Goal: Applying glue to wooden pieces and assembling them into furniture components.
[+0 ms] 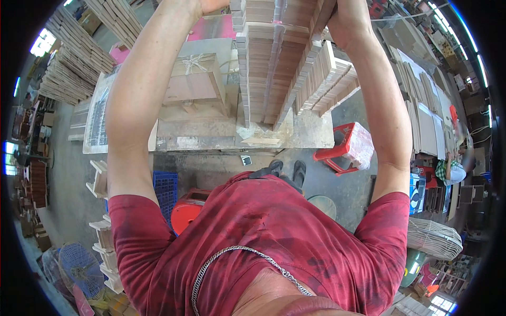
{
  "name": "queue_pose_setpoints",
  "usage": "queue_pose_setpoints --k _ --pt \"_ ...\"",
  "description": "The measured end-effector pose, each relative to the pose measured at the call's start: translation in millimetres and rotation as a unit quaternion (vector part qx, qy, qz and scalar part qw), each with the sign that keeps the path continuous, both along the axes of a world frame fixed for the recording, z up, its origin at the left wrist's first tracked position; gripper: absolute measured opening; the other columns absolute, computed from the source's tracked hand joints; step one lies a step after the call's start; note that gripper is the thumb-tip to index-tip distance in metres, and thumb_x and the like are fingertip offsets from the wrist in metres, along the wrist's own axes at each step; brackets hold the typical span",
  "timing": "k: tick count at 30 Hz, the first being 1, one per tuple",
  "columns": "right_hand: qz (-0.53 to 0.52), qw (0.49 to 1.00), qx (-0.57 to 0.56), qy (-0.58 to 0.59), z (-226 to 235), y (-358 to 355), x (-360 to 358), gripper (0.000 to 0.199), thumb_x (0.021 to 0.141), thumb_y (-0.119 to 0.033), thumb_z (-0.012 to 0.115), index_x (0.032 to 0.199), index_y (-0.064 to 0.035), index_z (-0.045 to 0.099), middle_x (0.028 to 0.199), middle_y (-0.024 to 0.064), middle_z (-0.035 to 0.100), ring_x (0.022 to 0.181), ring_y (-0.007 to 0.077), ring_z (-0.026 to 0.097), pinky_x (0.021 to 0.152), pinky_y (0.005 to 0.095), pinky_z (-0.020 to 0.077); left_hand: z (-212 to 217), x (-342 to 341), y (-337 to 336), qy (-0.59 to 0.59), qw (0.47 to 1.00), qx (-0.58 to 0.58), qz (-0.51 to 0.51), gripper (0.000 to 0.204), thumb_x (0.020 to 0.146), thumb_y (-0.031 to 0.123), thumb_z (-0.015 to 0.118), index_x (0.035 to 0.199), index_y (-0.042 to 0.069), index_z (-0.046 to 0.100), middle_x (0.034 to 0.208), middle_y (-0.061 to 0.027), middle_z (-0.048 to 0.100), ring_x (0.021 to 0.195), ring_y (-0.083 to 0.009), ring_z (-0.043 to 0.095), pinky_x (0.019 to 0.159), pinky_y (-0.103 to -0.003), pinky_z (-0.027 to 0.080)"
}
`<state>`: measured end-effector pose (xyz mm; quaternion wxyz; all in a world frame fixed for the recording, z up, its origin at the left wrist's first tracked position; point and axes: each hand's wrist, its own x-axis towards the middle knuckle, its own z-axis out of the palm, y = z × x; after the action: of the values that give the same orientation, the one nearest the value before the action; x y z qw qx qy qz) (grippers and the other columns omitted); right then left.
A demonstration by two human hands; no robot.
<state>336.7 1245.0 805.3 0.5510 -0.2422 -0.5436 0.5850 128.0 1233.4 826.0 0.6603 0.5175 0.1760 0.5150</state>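
A tall stack of flat wooden pieces (261,68) rises from the worktable (200,129) in front of me, its long columns standing side by side. Both my arms reach up around it. My left hand (212,5) is at the upper edge, left of the stack's top; its fingers are cut off by the frame. Against the upper right side of the stack lies my right hand (349,26), beside a darker wooden edge (322,22). Its fingers are mostly hidden, so its grip does not show. A shorter group of wooden pieces (329,79) stands right of the tall stack.
A wooden box-like block tied with string (194,79) stands left on the table. Below are a red stool (342,150) with a plastic-wrapped top, a blue crate (165,192) and a red round-ended object (187,210). A caged fan (432,238) is at right; a person (454,171) is farther off.
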Motion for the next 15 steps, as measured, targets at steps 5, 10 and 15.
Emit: queue_pose_setpoints --k 5,10,15 --pt "0.148 0.989 0.029 0.0 2.8 5.7 29.5 0.058 0.103 -0.057 0.033 0.12 -0.0103 0.061 0.102 0.0052 0.069 0.084 0.0134 0.066 0.063 0.0287 0.0539 2.9 2.8 4.1 -0.016 1.0 0.01 -0.002 0.071 0.099 0.066 0.034 0.132 0.008 0.057 0.123 -0.0098 0.065 0.108 -0.0239 0.063 0.092 -0.042 0.053" --pt "-0.071 0.995 -0.07 0.02 27.4 -21.1 -4.5 0.056 0.103 -0.056 0.033 0.109 -0.0096 0.063 0.085 0.0021 0.068 0.067 0.0108 0.062 0.052 0.0268 0.0496 16.0 4.5 -7.3 0.003 0.999 0.04 0.009 0.07 0.099 0.065 0.033 0.132 0.008 0.057 0.124 -0.0092 0.064 0.109 -0.0236 0.063 0.093 -0.042 0.053" --pt "0.109 0.991 0.075 -0.023 48.2 -47.5 10.0 0.055 0.103 -0.055 0.034 0.102 -0.0094 0.064 0.072 0.0028 0.065 0.056 0.0132 0.059 0.047 0.0259 0.047 21.8 6.6 -16.7 0.019 0.998 0.054 0.032 0.069 0.1 0.064 0.032 0.132 0.008 0.056 0.126 -0.0091 0.063 0.11 -0.0237 0.062 0.093 -0.042 0.052"
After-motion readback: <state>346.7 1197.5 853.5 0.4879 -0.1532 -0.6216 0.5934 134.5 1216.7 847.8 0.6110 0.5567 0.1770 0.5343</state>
